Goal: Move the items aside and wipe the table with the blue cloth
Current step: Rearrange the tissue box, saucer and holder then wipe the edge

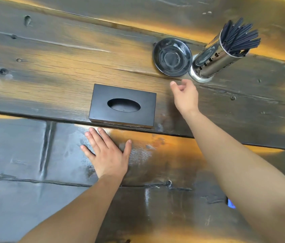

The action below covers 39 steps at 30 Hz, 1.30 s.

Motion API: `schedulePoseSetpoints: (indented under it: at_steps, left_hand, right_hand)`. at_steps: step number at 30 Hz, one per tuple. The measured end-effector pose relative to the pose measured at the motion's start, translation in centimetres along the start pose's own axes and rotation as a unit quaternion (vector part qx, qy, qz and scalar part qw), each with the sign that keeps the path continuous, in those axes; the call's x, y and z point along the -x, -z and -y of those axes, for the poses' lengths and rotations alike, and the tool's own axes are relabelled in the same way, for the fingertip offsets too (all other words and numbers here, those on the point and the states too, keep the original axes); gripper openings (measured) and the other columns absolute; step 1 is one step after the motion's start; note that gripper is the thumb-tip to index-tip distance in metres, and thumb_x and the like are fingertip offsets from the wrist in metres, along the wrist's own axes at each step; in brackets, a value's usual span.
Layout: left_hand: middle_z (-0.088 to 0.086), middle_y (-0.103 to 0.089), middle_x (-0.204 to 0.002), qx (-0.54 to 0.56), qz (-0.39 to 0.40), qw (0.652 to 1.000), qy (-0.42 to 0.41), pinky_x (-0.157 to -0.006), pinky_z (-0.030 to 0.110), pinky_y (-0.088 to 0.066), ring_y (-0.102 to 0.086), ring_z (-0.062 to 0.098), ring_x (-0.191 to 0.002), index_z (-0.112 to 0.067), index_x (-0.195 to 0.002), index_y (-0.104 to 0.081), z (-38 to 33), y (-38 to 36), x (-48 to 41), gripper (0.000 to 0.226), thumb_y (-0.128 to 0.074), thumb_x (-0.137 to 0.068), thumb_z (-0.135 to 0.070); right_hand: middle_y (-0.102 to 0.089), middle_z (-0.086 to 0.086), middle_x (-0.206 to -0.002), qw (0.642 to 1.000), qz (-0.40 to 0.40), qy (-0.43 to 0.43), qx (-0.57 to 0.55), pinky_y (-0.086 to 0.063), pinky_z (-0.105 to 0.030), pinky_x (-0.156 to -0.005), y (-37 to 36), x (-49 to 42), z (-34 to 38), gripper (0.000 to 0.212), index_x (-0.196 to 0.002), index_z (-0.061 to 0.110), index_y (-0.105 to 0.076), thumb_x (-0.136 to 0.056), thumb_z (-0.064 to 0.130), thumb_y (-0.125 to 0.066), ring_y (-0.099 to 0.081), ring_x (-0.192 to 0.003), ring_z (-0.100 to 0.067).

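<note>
A black tissue box (122,106) with an oval slot lies in the middle of the dark wooden table (50,64). Just below it my left hand (107,153) rests flat on the wood, fingers spread, holding nothing. My right hand (184,97) hovers to the box's right with loosely curled fingers, empty, a little short of a black saucer (172,57). Beside the saucer stands a shiny metal holder (213,58) full of dark chopsticks (238,36). A small blue patch (230,203) shows beside my right forearm; I cannot tell whether it is the cloth.
The table is made of rough planks with grooves and knots. A wide seam (50,118) runs left to right just below the tissue box. Bare wood stretches to the left and along the near side.
</note>
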State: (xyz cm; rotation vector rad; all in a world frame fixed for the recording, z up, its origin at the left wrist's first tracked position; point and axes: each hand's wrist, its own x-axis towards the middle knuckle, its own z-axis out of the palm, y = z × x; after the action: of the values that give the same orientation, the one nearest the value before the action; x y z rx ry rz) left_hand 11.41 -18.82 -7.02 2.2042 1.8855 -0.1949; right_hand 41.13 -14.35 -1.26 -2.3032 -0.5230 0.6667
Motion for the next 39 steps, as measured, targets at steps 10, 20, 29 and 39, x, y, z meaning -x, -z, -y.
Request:
schedulePoseSetpoints:
  at_steps: [10,20,29,39]
  left_hand:
    - [0.029,-0.011,-0.169,-0.026,-0.029,0.999,0.006,-0.124,0.067,-0.005,-0.003,0.042,-0.159,0.005,-0.162,-0.011,-0.4,-0.6,0.0,0.106,-0.027,-0.095,-0.076]
    - [0.027,-0.007,-0.171,-0.030,-0.032,0.999,0.012,-0.125,0.067,-0.005,0.000,0.040,-0.160,0.003,-0.163,-0.009,-0.6,-0.5,0.0,0.107,-0.030,-0.094,-0.076]
    - [0.027,-0.008,-0.171,-0.028,-0.031,0.999,0.016,-0.125,0.066,-0.004,0.001,0.039,-0.160,0.003,-0.163,-0.009,-0.9,-0.2,0.1,0.107,-0.032,-0.094,-0.075]
    - [0.025,-0.006,-0.171,-0.024,-0.032,0.999,0.016,-0.125,0.066,-0.003,0.002,0.038,-0.160,0.002,-0.164,-0.008,-0.8,-0.4,-0.1,0.106,-0.029,-0.095,-0.076]
  right_hand:
    - [-0.074,-0.019,-0.107,0.913,-0.032,-0.198,-0.356,-0.064,-0.027,-0.064,-1.7,-4.4,3.0,0.023,-0.122,0.000,-0.054,-0.104,0.012,-0.062,-0.080,-0.075,-0.019]
    - [-0.074,-0.021,-0.111,0.896,-0.052,-0.217,-0.384,-0.057,-0.023,-0.055,-1.3,-4.4,2.9,0.016,-0.113,-0.004,-0.057,-0.098,-0.007,-0.056,-0.082,-0.078,-0.026]
    - [-0.072,-0.008,-0.080,0.915,-0.048,-0.188,-0.355,-0.057,-0.023,-0.060,2.0,1.9,-1.2,0.021,-0.080,0.007,-0.061,-0.100,-0.002,-0.060,-0.078,-0.070,-0.020]
    - [-0.078,-0.008,-0.085,0.923,-0.055,-0.207,-0.320,-0.059,-0.021,-0.063,3.0,8.3,-6.4,0.009,-0.097,0.003,-0.070,-0.101,0.002,-0.062,-0.078,-0.075,-0.017]
